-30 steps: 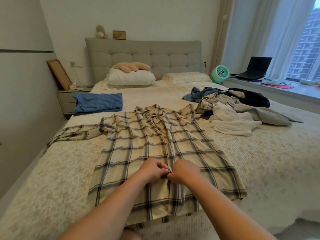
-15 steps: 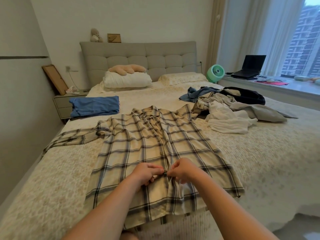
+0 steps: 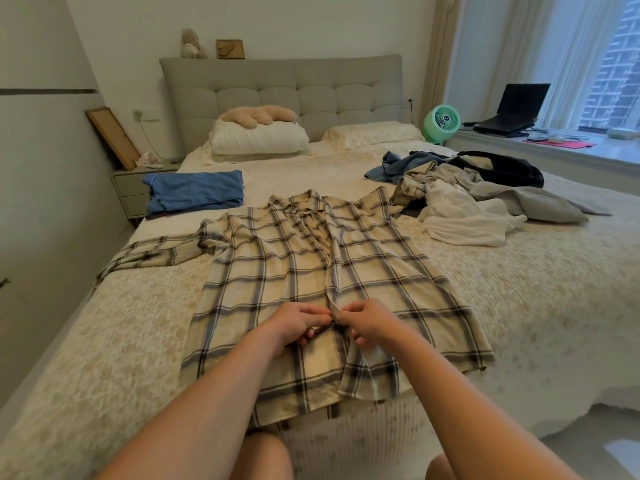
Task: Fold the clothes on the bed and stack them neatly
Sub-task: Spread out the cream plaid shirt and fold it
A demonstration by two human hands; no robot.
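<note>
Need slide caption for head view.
Both hands, left and right, pinch plaid shirt placket on bed.

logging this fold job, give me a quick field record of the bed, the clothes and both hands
surface: bed
shirt: plaid shirt spread flat, front up
left hand: left hand pinches the shirt's front edge
right hand: right hand pinches the facing edge
folded: blue garment, far left
unfolded: clothes pile, far right
stage: shirt not yet folded
</note>
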